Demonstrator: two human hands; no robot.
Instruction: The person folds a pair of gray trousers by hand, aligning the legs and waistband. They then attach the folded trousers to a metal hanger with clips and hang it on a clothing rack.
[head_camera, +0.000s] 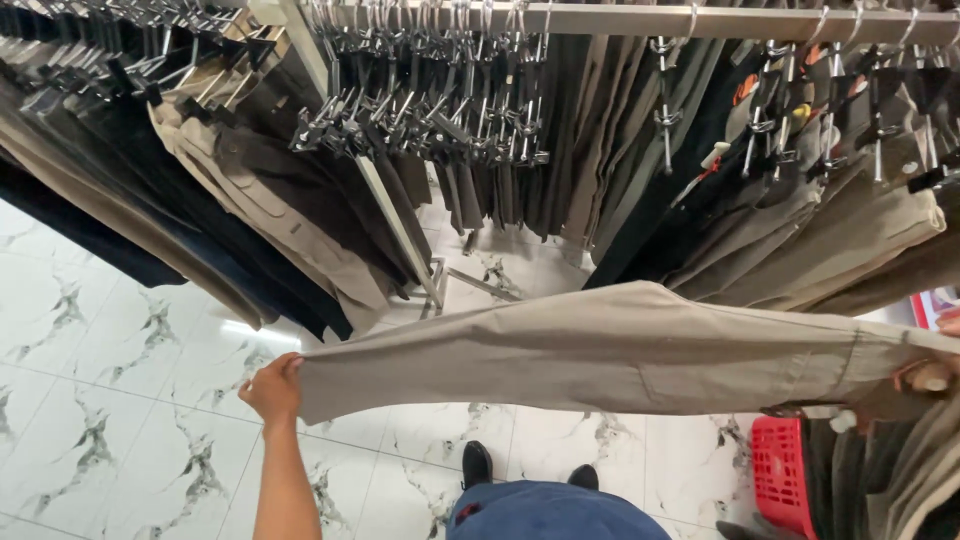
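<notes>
A pair of beige trousers (600, 350) is stretched out level in front of me. My left hand (272, 388) grips the leg hem at the left. My right hand (925, 378) holds the waist end at the far right, partly cut off by the frame edge. The trousers hang in the air below a metal rail (640, 20) packed with clip hangers (440, 110) carrying dark and khaki trousers.
Racks of hanging trousers (230, 200) fill the left and right (830, 220). A red plastic basket (782, 470) stands on the white marble floor (110, 400) at lower right. My black shoes (478, 465) show at the bottom.
</notes>
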